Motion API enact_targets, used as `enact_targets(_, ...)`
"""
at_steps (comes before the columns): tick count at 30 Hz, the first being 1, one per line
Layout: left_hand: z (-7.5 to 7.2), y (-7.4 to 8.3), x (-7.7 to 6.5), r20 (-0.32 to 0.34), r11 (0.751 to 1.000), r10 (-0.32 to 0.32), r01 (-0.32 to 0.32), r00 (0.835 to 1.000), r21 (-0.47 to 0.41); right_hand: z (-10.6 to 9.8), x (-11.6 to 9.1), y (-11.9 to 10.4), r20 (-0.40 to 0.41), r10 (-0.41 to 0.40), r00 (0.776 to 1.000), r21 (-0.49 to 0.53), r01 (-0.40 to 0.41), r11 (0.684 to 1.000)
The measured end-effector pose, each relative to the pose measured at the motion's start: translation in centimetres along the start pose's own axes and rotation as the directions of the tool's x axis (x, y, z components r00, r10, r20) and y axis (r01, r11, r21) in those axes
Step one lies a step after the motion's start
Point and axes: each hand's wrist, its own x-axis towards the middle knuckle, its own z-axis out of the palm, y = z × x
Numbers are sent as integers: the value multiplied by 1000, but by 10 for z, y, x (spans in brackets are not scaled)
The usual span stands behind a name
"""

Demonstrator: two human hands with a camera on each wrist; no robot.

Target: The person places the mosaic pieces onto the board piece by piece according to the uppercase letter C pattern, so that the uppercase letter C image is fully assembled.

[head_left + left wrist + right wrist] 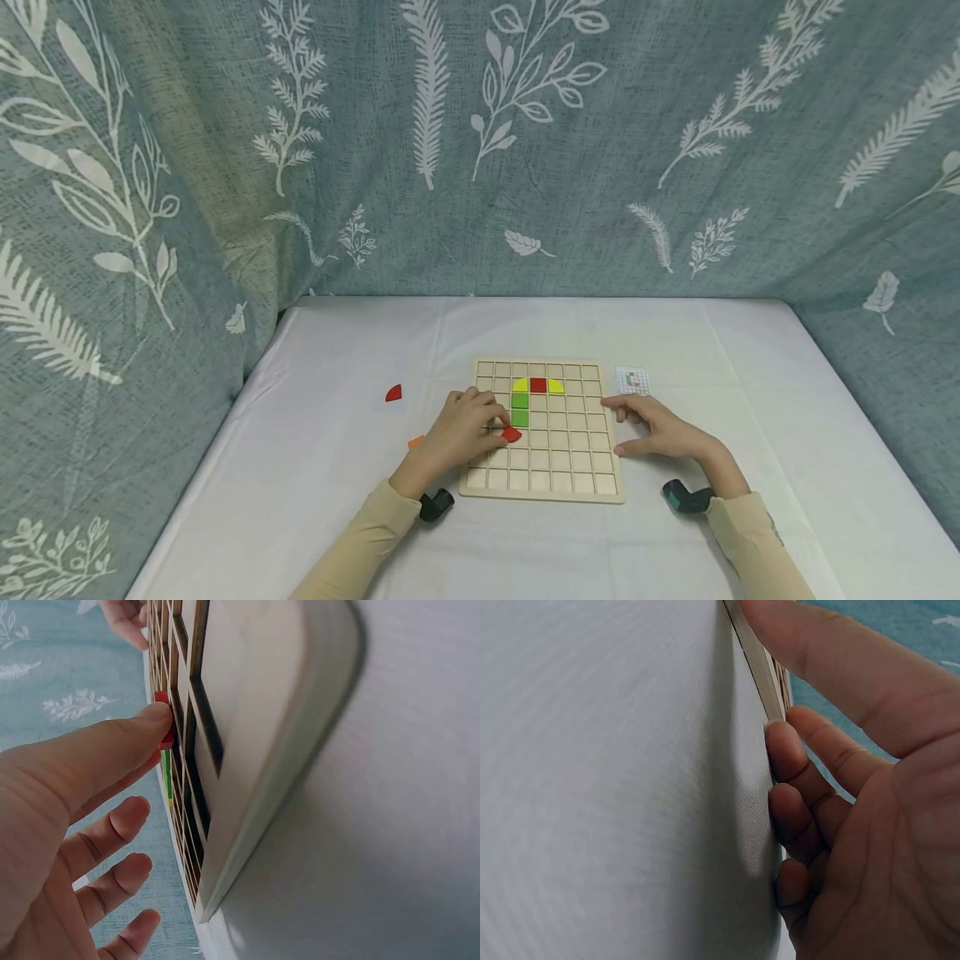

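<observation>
A wooden grid board (pixel 540 490) lies on the white table. In its upper left part sit a red square tile (pixel 537 386) between two yellow quarter-round tiles (pixel 556 387), with green square tiles (pixel 520 401) in a column below the left one. My left hand (pixel 463 429) pinches a red tile (pixel 512 434) with a rounded edge between thumb and index finger, right at the cells below the green column. The other left fingers (pixel 120 881) are spread away from it. Along the board's right edge, my right hand (pixel 660 429) touches the frame with thumb and fingertips.
Left of the board lies a loose red quarter-round tile (pixel 393 392), and an orange tile (pixel 416 442) shows partly behind my left wrist. A small printed pattern card (pixel 632 381) is by the board's upper right corner. Patterned curtains (pixel 525 208) stand behind the table.
</observation>
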Motion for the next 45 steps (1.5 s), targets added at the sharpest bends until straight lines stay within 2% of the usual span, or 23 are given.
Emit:
enact_targets(4, 0, 0, 0, 9, 1000, -4, 4, 1000, -10, 0, 0, 1, 1, -13, 1000, 4, 13, 1000)
enact_targets(14, -2, 6, 6, 27, 999, 41, -40, 999, -16, 1, 0, 4, 4, 0, 1000, 4, 0, 1000)
enact_targets(30, 2, 8, 10, 32, 999, 36, -35, 999, -37, 5, 2, 1, -11, 9, 1000, -16, -9, 1000)
enact_targets(45, 2, 0, 1, 2, 995, -38, 38, 999, -97, 3, 0, 2, -11, -25, 1000, -10, 25, 1000)
